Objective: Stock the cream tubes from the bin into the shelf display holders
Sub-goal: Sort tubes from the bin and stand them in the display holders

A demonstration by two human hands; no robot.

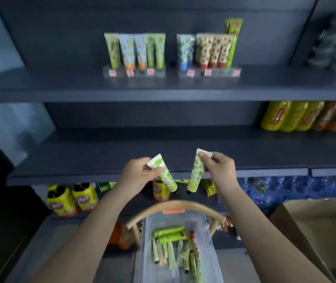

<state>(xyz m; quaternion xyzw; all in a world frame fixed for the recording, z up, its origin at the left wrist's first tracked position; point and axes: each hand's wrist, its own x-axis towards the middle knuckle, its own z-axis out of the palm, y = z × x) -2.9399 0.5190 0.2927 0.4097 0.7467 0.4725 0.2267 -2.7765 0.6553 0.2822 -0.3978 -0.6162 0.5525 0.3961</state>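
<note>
- The left hand [140, 172] pinches a green tube [166, 177] by its flat end, cap toward 5 o'clock.
- At 6 o'clock the clear bin [210, 248] holds more tubes [171, 234].
- The right hand [220, 168] pinches a second green tube [194, 176], cap toward 7 o'clock.

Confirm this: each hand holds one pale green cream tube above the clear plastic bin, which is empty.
Not empty: the head view shows many green tubes lying in the clear plastic bin. The left hand and right hand do each hold one pale green cream tube above it.
</note>
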